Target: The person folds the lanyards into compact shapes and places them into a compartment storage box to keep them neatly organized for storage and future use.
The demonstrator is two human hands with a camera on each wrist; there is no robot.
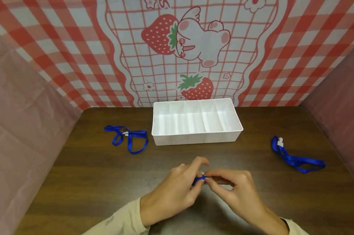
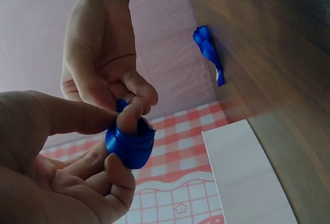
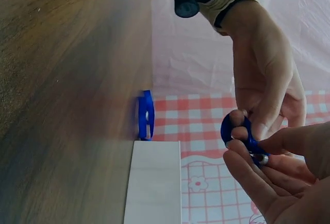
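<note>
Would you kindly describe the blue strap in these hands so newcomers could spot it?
Find the white tray. In front of it, the left hand and right hand hold the blue strap. Unlike the other two straps, lying on the table, it is coiled.

Blue lanyard (image 2: 131, 151) — white tray (image 1: 194, 138) — red-and-white checked cloth (image 1: 77, 42)

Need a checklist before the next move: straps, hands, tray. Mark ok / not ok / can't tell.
1. Held blue strap gripped: ok, left hand and right hand both pinch it.
2. Held strap rolled up: ok, it curves in a small roll.
3. Strap ends tucked in: cannot tell, fingers cover much of the roll.
4. White tray upright, open side up: ok.
5. Other straps rolled: not ok, left strap and right strap lie in loose loops on the table.
</note>
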